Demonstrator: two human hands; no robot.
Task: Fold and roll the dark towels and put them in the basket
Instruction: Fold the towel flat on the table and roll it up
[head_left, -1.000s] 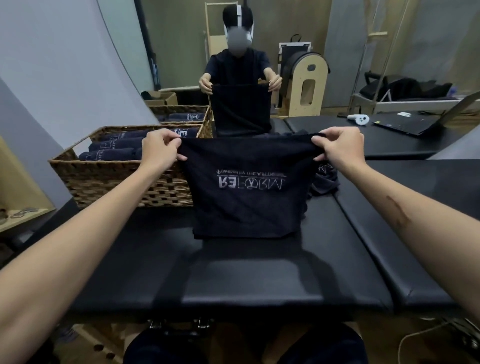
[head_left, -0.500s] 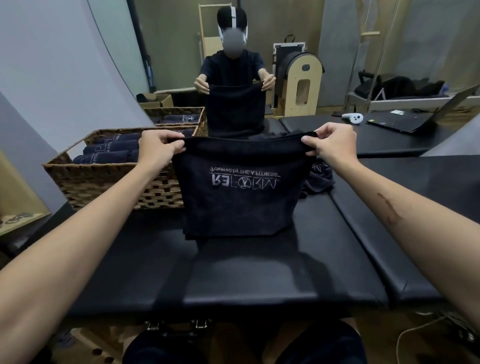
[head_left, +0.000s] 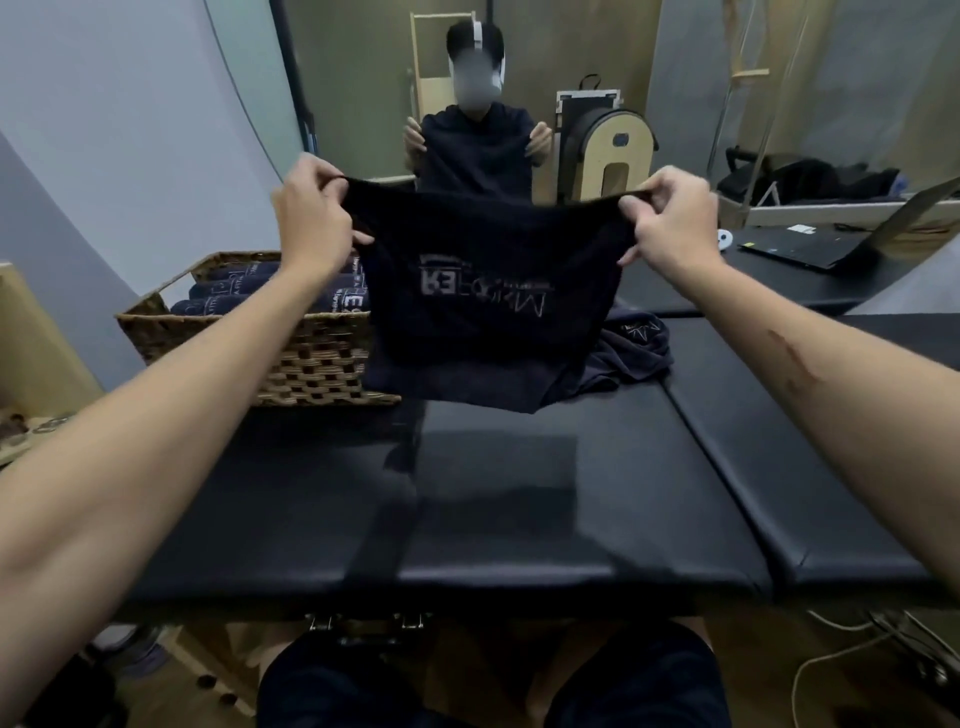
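Note:
A dark towel (head_left: 483, 332) with pale lettering hangs in the air above the black padded table (head_left: 493, 519). My left hand (head_left: 311, 218) pinches its upper left corner and my right hand (head_left: 670, 223) pinches its upper right corner. The top edge sags between them and the lower edge hangs just over the table. To the left stands a woven basket (head_left: 311, 358) with several rolled dark towels (head_left: 228, 301) inside. Another crumpled dark towel (head_left: 634, 348) lies on the table behind the held one, partly hidden by it.
A mirror ahead reflects a person (head_left: 475, 145) holding up a towel. A second padded table (head_left: 831, 467) adjoins on the right, with an open laptop (head_left: 841, 244) and a white controller (head_left: 724, 238) farther back. A wooden shelf (head_left: 31, 364) stands at far left.
Both hands have lifted the towel higher, so its lower edge has come up off the table and its top edge now sags in the middle.

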